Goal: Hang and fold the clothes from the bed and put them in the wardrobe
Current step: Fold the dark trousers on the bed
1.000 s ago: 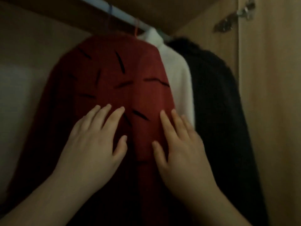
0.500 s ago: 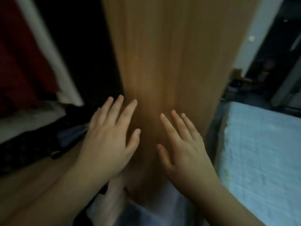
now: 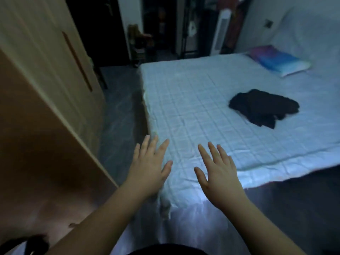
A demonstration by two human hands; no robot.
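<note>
The bed [image 3: 193,100], covered by a pale blue quilted sheet, fills the middle and right of the view, its near corner hanging down just below the two hands. On its right half, well away from the hands, lies a crumpled dark garment [image 3: 263,107], a loose heap flat on the sheet with nothing touching it. At the far right end of the bed a pillow [image 3: 279,60] in blue and pink rests against the pale wall.

The wardrobe [image 3: 42,100] takes up the left side: a light wooden door with a long slim handle [image 3: 77,61] stands farther back, and a darker brown panel comes close to the camera at the lower left. Between the wardrobe and the bed runs a strip of grey floor [image 3: 119,100]. Beyond it the far part of the room is dark and blurred; a white upright appliance [image 3: 221,32] stands near the head of the bed, but the other shapes there are too dim to tell.

The left hand [image 3: 149,170] reaches forward, palm down, fingers spread apart and holding nothing, over the bed's near corner and the floor edge. The right hand [image 3: 219,175] is beside it, also palm down with fingers spread and empty, over the near edge of the sheet. Whether either palm touches the sheet cannot be told. The two hands are near each other but apart.
</note>
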